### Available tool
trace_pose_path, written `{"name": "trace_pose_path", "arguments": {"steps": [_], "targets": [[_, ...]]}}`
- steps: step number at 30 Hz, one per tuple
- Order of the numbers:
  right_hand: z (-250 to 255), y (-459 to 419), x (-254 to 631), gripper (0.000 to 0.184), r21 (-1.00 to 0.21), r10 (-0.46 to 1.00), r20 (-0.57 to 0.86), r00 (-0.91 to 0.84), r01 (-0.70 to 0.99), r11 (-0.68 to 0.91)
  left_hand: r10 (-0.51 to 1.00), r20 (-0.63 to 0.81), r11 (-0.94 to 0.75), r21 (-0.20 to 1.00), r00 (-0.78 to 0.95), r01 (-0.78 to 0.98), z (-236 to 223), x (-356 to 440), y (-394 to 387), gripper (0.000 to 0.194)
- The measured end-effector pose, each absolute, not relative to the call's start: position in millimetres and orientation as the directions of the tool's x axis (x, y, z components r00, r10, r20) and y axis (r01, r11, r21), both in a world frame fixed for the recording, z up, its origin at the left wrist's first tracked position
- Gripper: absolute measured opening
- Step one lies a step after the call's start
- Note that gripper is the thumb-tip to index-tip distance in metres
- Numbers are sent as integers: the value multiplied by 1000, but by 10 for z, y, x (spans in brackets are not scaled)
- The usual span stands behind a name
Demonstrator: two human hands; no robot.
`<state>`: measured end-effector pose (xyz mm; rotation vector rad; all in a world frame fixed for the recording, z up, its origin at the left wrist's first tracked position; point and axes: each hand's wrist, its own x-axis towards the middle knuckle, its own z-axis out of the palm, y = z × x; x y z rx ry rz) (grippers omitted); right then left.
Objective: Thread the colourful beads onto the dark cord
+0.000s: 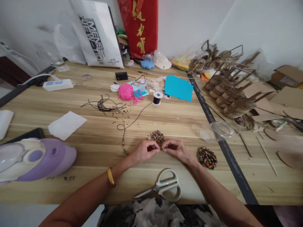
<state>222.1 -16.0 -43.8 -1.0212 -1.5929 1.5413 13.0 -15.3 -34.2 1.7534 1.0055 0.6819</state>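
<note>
My left hand [145,150] is closed in a pinch on a thin black cord [136,119], which comes from a small spool [157,98]. Colourful beads [123,145] are strung along the cord just before it passes under this hand. Fingertip to fingertip with it, my right hand [175,149] also pinches; what sits between its fingers is too small to make out. Just beyond both hands lies a loose pile of small mixed beads [157,136]. A coil of strung beads [207,158] rests right of my right wrist. Scissors [163,185] with pale green handles lie between my forearms.
Cut black cords [104,104], pink yarn [126,91] and blue sheets [178,87] lie farther back. At left are a purple-and-white appliance [47,159] and white paper [67,125]. Small woven baskets [239,105] and a clear tubing coil [222,129] occupy the right.
</note>
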Motion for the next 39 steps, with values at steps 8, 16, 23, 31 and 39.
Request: {"name": "trace_pose_path", "arguments": {"steps": [8, 16, 23, 31, 39], "targets": [[-395, -169, 2191, 21, -998, 890, -63, -452, 54, -43, 859, 9, -201, 925, 511, 321, -353, 133, -152, 12], [-355, -192, 2152, 25, -996, 882, -85, -464, 54, -67, 863, 6, -202, 921, 505, 334, -358, 135, -151, 11], [-346, -184, 2157, 23, -996, 875, -90, -475, 55, -72, 855, 1, -199, 924, 518, 326, -325, 133, -157, 10], [-353, -178, 2161, 19, -997, 873, -71, -482, 40, -59, 850, -7, -195, 925, 526, 328, -289, 137, -152, 11], [-339, -179, 2162, 22, -997, 865, -78, -496, 51, -61, 846, -6, -198, 925, 533, 324, -307, 129, -147, 12]]}}
